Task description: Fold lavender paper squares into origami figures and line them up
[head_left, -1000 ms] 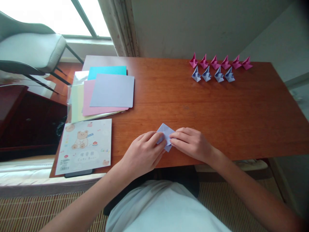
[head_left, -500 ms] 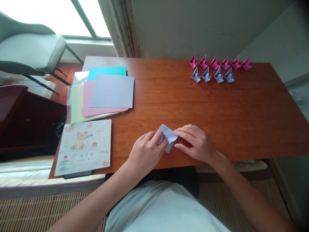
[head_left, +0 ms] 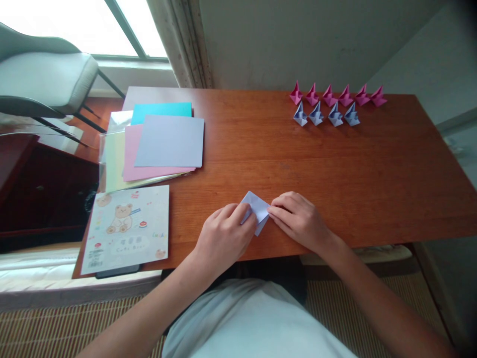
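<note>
A small folded piece of lavender paper (head_left: 255,207) lies near the front edge of the wooden table (head_left: 335,169). My left hand (head_left: 224,237) pinches its left side with closed fingers. My right hand (head_left: 298,219) presses its fingertips against the paper's right edge, fingers held together. Both hands rest on the table with the paper between them.
A stack of coloured paper sheets (head_left: 156,144) lies at the left, with a bear-printed paper pack (head_left: 126,227) in front of it. Rows of pink folded figures (head_left: 337,95) and lavender folded figures (head_left: 323,115) stand at the back right. A grey chair (head_left: 40,74) stands by the window.
My right hand drew back a little from the paper half a second ago and has returned to press its right edge. The left hand kept its grip.
</note>
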`<state>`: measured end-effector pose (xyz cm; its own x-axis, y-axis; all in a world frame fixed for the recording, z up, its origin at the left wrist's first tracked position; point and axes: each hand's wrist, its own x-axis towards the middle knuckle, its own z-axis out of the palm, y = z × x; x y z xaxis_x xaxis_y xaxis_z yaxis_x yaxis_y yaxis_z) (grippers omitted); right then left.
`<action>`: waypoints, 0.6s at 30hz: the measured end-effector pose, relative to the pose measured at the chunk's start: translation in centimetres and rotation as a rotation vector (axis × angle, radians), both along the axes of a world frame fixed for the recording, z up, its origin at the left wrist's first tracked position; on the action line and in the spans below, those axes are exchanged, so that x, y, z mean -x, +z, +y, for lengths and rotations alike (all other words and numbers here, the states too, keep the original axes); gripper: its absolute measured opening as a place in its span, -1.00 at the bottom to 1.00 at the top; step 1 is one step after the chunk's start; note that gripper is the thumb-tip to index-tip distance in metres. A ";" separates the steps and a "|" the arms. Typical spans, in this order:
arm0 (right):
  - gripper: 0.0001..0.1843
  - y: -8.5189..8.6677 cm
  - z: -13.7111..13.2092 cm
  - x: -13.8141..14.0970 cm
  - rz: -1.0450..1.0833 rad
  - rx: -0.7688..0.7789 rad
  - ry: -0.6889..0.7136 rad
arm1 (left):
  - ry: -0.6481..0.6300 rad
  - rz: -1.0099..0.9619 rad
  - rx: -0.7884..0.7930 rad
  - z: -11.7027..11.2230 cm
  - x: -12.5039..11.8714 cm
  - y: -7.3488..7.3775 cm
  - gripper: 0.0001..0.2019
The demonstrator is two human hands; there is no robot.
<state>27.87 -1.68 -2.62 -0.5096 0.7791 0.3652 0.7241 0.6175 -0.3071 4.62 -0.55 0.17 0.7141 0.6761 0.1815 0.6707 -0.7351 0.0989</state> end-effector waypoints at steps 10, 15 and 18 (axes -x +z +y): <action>-0.89 -0.1 0.2 0.6 0.173 0.179 -0.099 | 0.059 -0.082 0.009 0.2 -0.2 -0.4 -0.93; -0.89 0.3 0.2 1.0 0.230 0.261 -0.159 | 0.090 -0.278 0.185 0.9 0.7 -1.1 -0.86; -0.90 0.3 0.3 1.0 0.230 0.268 -0.158 | 0.107 -0.371 0.273 1.1 1.2 -1.4 -0.86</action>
<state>26.83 -1.35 -2.36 -0.3042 0.9246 0.2292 0.6969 0.3800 -0.6082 3.44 0.57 -1.24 0.5582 0.8009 0.2169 0.6241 -0.5775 0.5263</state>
